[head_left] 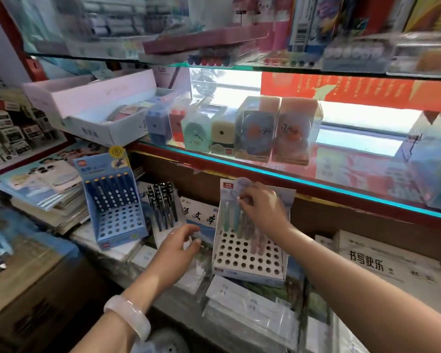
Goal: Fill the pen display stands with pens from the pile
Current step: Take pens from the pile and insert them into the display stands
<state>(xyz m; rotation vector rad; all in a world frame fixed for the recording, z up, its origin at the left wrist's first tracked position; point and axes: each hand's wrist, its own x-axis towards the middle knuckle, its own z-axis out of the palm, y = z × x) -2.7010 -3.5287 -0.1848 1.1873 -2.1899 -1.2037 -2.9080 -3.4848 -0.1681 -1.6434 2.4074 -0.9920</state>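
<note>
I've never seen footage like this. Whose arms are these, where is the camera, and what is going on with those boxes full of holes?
There is no machine here: these are a person's two bare arms, filmed by one wide-angle camera worn on the person's head, looking forward and down. That is why the arms enter from the bottom edge.

The scene is a stationery shop counter under glass shelves. The white box with holes is a pen display stand; each hole takes one pen. A few pastel pens already stand in its back rows. The right hand is at the tops of those pens, its fingers closed in a grip on one. The left hand is beside the stand, apparently steadying it; the picture is blurred there.

Further left, a blue stand holds one row of dark pens, and more dark pens sit next to it.
</note>
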